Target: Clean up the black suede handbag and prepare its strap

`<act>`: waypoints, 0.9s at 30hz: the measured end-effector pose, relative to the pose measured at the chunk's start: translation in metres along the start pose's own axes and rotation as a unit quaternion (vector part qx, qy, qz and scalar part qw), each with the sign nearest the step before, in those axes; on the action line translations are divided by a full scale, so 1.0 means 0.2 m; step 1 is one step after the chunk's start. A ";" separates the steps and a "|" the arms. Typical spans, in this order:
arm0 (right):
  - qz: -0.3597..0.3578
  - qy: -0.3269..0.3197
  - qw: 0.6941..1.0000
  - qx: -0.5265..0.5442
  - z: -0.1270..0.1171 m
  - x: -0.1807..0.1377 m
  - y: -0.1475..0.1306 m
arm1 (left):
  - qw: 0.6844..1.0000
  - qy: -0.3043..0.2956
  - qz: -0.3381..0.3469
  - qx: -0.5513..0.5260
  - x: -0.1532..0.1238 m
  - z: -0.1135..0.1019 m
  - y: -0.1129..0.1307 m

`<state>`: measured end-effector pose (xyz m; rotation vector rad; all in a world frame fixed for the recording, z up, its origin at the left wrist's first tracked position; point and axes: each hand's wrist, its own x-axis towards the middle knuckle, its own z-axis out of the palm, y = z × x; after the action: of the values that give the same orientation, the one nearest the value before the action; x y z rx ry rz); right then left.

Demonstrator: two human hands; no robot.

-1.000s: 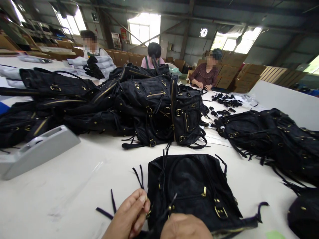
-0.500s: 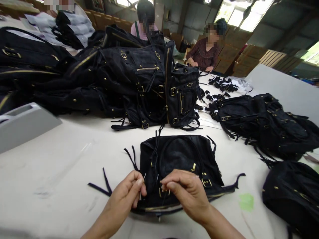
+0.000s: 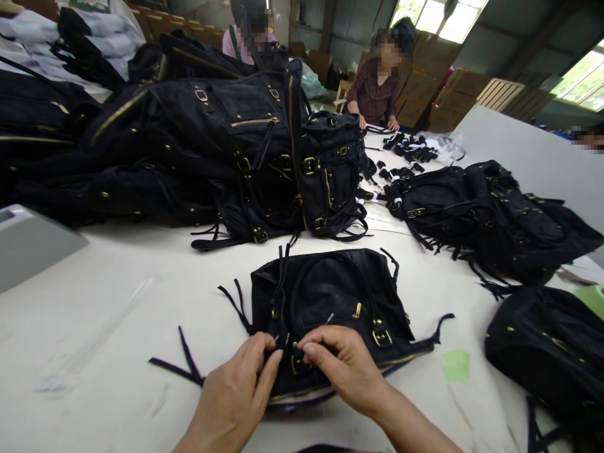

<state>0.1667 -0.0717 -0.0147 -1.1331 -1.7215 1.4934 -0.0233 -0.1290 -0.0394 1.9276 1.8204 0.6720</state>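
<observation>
Holds left hand [image 3: 232, 384] and right hand [image 3: 346, 366] loosely pinched over bag [image 3: 330, 296], toward near edge of desk [image 3: 108, 358]; cannot tell whether gripping anything.

1. On my feed, a broad white worktable [image 3: 117, 327] fills the foreground, with a pale upright panel [image 3: 523, 146] at its right side.
2. Past it I see stacked cardboard boxes [image 3: 427, 88] and slatted wood [image 3: 500, 93], perhaps a pallet.
3. Behind, daylight glares through windows [image 3: 441, 22] in a dim gray wall [image 3: 361, 31].
</observation>
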 end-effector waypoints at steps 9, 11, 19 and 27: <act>0.004 -0.008 1.000 0.027 0.00 -0.03 0.06 | 0.982 0.036 0.053 0.177 -0.04 0.08 0.02; 0.004 -0.006 1.000 0.028 -0.01 -0.03 0.06 | 0.986 0.027 0.057 0.157 -0.03 0.07 0.01; 0.015 0.006 1.000 0.027 -0.04 -0.06 0.10 | 0.995 0.011 0.074 0.066 -0.02 0.03 -0.05; 0.048 -0.007 0.999 0.000 0.01 0.02 0.08 | 0.987 0.049 0.142 0.060 -0.03 0.02 -0.04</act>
<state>0.1675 -0.0692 -0.0308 -1.2241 -1.6987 1.5620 -0.0268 -0.1335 -0.0475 2.2997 1.6912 0.7763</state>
